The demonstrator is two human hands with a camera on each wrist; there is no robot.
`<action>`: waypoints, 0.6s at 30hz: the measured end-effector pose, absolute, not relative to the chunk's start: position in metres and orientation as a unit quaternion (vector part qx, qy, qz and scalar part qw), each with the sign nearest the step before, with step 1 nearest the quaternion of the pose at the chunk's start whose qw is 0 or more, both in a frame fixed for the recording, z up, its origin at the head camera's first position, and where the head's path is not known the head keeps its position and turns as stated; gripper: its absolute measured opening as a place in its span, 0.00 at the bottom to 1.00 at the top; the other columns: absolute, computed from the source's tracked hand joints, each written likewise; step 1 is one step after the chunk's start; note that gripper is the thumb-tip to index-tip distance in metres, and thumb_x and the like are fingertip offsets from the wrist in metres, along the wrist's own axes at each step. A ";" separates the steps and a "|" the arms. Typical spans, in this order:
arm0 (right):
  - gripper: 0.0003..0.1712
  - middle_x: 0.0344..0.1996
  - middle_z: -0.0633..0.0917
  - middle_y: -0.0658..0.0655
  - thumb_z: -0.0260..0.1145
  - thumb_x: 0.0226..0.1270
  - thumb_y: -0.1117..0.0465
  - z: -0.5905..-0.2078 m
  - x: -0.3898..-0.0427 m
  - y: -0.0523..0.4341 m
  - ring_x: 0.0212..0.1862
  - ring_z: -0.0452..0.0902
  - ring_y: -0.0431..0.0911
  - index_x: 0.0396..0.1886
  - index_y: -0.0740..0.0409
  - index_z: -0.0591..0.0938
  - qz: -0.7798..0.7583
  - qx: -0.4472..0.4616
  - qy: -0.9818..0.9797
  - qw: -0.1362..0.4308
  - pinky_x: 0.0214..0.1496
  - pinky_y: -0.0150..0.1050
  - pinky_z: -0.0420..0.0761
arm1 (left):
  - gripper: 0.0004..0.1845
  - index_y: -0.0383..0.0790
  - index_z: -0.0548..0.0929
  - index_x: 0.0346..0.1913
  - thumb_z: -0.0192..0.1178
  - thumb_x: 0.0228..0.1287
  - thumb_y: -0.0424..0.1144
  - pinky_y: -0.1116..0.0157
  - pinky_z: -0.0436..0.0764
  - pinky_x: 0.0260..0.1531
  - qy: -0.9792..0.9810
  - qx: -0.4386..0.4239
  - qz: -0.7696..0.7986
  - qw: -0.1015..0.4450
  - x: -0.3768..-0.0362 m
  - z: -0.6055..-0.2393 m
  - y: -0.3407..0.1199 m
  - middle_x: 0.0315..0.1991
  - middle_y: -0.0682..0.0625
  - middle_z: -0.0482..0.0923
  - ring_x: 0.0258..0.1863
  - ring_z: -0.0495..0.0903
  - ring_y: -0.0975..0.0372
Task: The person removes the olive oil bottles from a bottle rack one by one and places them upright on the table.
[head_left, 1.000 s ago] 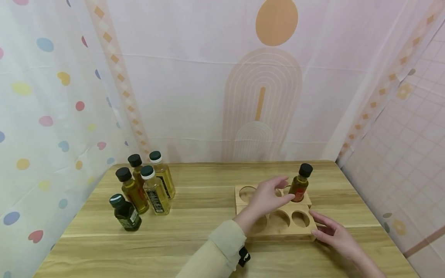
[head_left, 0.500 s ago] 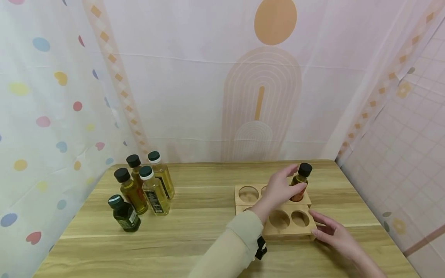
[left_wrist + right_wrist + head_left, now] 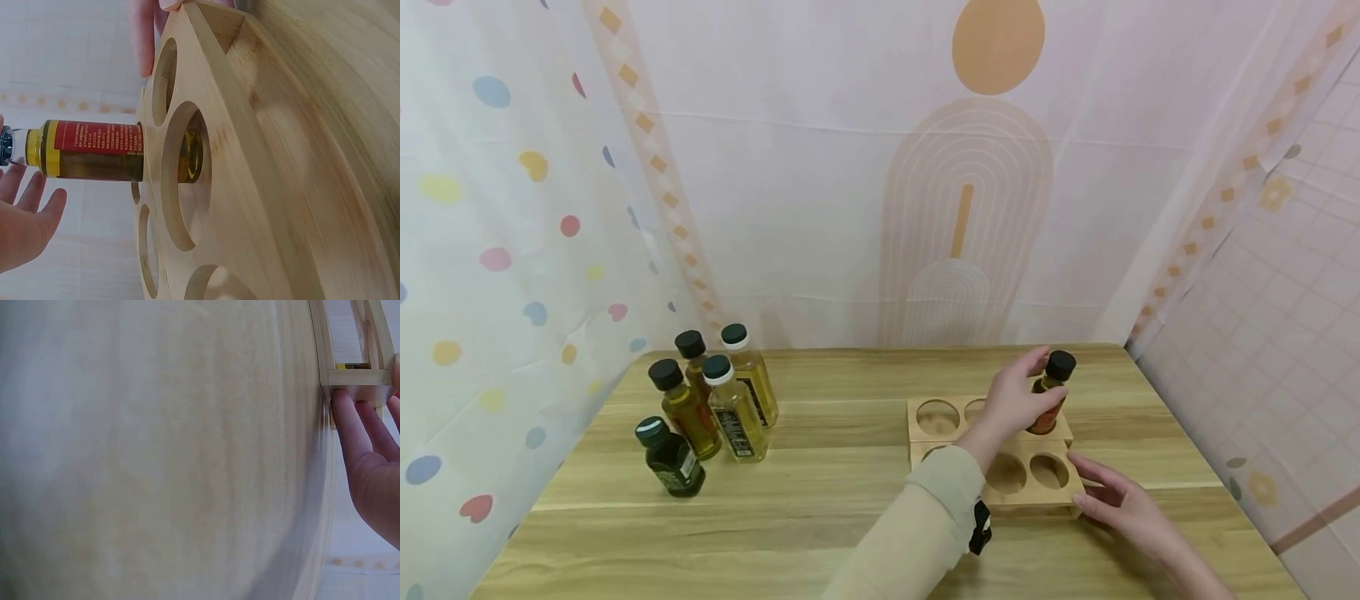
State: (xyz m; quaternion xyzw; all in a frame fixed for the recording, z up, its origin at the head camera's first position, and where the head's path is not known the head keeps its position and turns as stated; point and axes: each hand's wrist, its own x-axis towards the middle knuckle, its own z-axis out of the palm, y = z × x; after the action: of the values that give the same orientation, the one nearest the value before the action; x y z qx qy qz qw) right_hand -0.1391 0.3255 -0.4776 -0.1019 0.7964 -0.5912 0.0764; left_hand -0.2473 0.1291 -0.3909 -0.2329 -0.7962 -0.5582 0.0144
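We see the left hand (image 3: 1011, 404) with its grip curled around the red-labelled bottle (image 3: 1049, 400), which stands upright in the far right hole of the wooden rack (image 3: 1000, 496). The right hand (image 3: 1123, 508) has a spread grip, its straight fingers (image 3: 350, 425) touching the rack's near right corner. The rack sits on the light wooden tabletop (image 3: 835, 508). Five bottles (image 3: 707, 412) stand clustered at the far left. Patterned curtains (image 3: 512, 208) enclose the room.

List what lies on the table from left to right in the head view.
Dark bottle → four oil bottles → wooden rack → left hand → red-label bottle → right hand.
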 end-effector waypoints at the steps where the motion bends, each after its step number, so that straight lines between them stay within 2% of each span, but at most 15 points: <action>1: 0.36 0.68 0.57 0.82 0.63 0.72 0.65 -0.477 -0.139 0.325 0.51 0.76 0.30 0.72 0.74 0.60 -0.591 -0.101 0.797 0.075 0.47 0.36 0.83 | 0.32 0.44 0.72 0.70 0.68 0.64 0.38 0.65 0.73 0.60 -0.796 -0.234 -0.558 0.015 -0.247 -0.390 0.129 0.59 0.50 0.79 0.59 0.76 0.64; 10: 0.34 0.67 0.59 0.83 0.63 0.71 0.67 -0.478 -0.138 0.324 0.51 0.76 0.31 0.71 0.75 0.61 -0.590 -0.110 0.797 0.063 0.47 0.35 0.83 | 0.29 0.49 0.76 0.67 0.69 0.63 0.34 0.69 0.77 0.51 -0.791 -0.203 -0.577 0.013 -0.246 -0.385 0.132 0.51 0.52 0.83 0.52 0.79 0.65; 18: 0.35 0.67 0.56 0.84 0.62 0.72 0.66 -0.478 -0.139 0.326 0.52 0.76 0.30 0.72 0.74 0.60 -0.598 -0.113 0.790 0.076 0.48 0.35 0.83 | 0.22 0.50 0.84 0.57 0.71 0.60 0.33 0.70 0.79 0.43 -0.780 -0.192 -0.595 0.035 -0.247 -0.389 0.131 0.44 0.57 0.85 0.44 0.80 0.67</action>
State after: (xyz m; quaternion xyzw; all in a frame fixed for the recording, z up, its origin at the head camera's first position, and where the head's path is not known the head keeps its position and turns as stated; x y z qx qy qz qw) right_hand -0.1385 0.3255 -0.4780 -0.1129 0.7902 -0.5976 0.0757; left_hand -0.2467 0.1306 -0.3887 -0.1919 -0.7799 -0.5947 0.0346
